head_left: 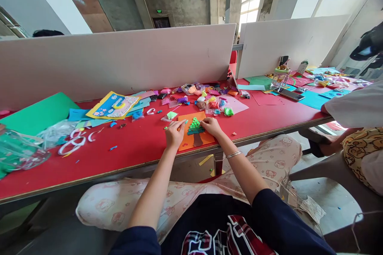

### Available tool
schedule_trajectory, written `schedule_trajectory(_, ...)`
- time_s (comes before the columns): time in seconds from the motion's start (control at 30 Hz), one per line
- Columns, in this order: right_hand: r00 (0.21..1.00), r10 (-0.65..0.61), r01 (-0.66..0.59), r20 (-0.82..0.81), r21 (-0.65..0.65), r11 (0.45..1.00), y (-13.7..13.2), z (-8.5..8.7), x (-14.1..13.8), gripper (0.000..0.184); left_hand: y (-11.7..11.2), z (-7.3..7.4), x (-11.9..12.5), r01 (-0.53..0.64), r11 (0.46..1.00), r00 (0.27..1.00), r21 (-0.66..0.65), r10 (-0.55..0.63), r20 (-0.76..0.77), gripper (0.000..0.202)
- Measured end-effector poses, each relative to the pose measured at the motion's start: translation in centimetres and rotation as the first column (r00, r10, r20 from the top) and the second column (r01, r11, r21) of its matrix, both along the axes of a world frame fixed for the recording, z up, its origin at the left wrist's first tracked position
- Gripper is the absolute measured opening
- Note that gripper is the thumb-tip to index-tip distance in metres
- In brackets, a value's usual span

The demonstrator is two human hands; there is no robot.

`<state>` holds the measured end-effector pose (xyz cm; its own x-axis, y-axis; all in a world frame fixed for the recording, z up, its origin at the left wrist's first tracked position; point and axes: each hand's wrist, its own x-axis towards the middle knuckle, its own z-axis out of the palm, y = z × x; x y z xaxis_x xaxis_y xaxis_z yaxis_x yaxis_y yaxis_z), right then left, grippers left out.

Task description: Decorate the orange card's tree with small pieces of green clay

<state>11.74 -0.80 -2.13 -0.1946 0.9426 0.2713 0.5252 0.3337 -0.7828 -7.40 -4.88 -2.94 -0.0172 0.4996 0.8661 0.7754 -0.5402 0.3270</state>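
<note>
An orange card (206, 138) lies near the front edge of the red table (134, 147). On it sits a green clay tree (195, 126) with a brown trunk (197, 140). My left hand (174, 132) rests on the card's left edge, fingers curled, with a small green bit of clay at the fingertips. My right hand (211, 126) lies just right of the tree, its fingers bent and touching the tree's side. A silver bracelet (233, 154) circles my right wrist.
Small bags of coloured clay (209, 99) are heaped behind the card. Coloured paper sheets (113, 105) and a green sheet (38, 115) lie at left, with a clear plastic bag (18, 151). A white partition (119, 59) backs the table. Another person (356, 109) sits at right beside a phone (289, 94).
</note>
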Motion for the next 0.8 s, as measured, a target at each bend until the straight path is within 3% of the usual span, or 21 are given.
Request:
schedule_trajectory(0.17, 0.999, 0.026, -0.026, 0.024, 0.017, 1.000, 0.0, 0.1, 0.0, 0.031, -2.9, -0.3, -2.8, 0.082, 0.976, 0.996, -0.200, -0.074, 0.047, 0.026)
schedule_trajectory(0.3, 0.999, 0.031, -0.032, 0.027, 0.018, 0.999, 0.0, 0.0, 0.0, 0.032, -5.6, -0.5, -3.5, 0.139, 0.934, 0.986, -0.328, -0.100, 0.132, 0.027)
schedule_trajectory(0.5, 1.000, 0.019, -0.019, 0.024, 0.028, 0.999, 0.2, -0.3, 0.0, 0.029, -7.6, -0.9, -2.4, 0.196, 0.939, 0.975, -0.282, -0.217, -0.045, 0.021)
schedule_trajectory(0.8, 1.000, 0.011, -0.011, 0.015, 0.017, 1.000, 0.2, -0.3, -0.1, 0.028, -7.5, -1.9, -2.6, 0.142, 0.951, 0.955, -0.274, -0.205, -0.216, 0.021)
